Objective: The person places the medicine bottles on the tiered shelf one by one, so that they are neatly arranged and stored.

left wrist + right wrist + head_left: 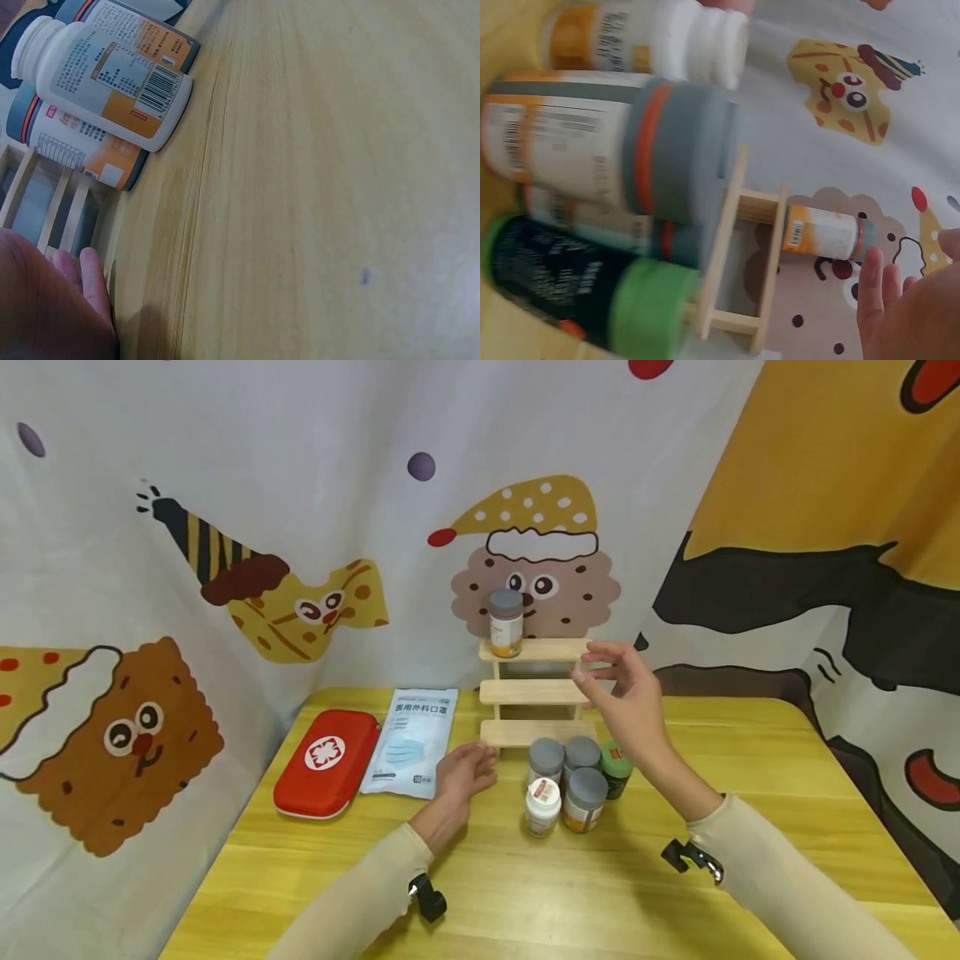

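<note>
A three-step wooden rack (536, 692) stands against the backdrop, with one grey-capped bottle (506, 627) upright on the left of its top step. My right hand (626, 693) is beside the right end of the upper steps, thumb and fingers apart, holding nothing. Near the left end of the lowest step is my left hand (457, 781), its fingers loosely bent and nothing in its grasp; whether it touches the rack I cannot tell. Several bottles cluster before the rack: a white bottle (542, 808), a front grey-capped bottle (585, 800), others with grey caps, and a green-capped bottle (617, 770).
Left of the rack, a blue-white pack of face masks (411, 739) lies flat next to a red first-aid case (327, 762). A cartoon-print curtain (360, 510) hangs behind the wooden table (495, 893).
</note>
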The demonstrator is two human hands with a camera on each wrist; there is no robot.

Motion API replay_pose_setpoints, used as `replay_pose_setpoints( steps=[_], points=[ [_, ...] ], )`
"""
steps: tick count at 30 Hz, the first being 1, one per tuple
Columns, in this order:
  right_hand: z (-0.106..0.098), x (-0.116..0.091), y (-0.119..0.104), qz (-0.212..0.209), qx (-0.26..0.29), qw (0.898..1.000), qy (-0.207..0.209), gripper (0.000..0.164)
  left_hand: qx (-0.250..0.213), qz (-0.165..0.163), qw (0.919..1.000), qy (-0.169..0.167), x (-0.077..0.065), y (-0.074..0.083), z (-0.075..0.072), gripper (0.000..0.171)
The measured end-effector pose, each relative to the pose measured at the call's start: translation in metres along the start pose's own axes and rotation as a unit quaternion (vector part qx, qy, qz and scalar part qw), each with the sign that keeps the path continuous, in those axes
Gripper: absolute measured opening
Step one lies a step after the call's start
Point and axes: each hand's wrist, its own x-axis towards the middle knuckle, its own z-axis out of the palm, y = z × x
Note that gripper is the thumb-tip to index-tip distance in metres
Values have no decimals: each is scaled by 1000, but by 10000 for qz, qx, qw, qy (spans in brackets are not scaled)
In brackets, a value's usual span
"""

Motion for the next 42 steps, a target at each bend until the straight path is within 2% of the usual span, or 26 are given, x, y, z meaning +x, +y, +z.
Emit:
replay_pose_setpoints(
  steps=[7, 14, 20, 30, 34, 42],
  points=[
    [-16, -30, 11, 280, -171, 9992, -218, 42, 12, 50, 10000, 41, 0, 1, 0, 27],
    [-31, -60, 19, 743, -296, 9950, -593, 35, 62, 20, 10000, 33, -2, 1, 0, 32],
    [-41, -82, 22, 1206, -702, 9861, -898, 35, 20, 11, 10000, 17, -3, -1, 1, 31],
    [-41, -102, 22, 1884, -1237, 9665, -1227, 46, 3, 7, 10000, 86, 0, -2, 2, 28],
    [-38, -107, 24, 1847, -1461, 9640, -1238, 50, 24, 2, 10000, 77, 0, -2, 1, 28],
    [-29, -115, 30, 1356, -2137, 9604, -1165, 52, 28, 10, 9999, 98, 1, -2, 3, 30]
  ],
)
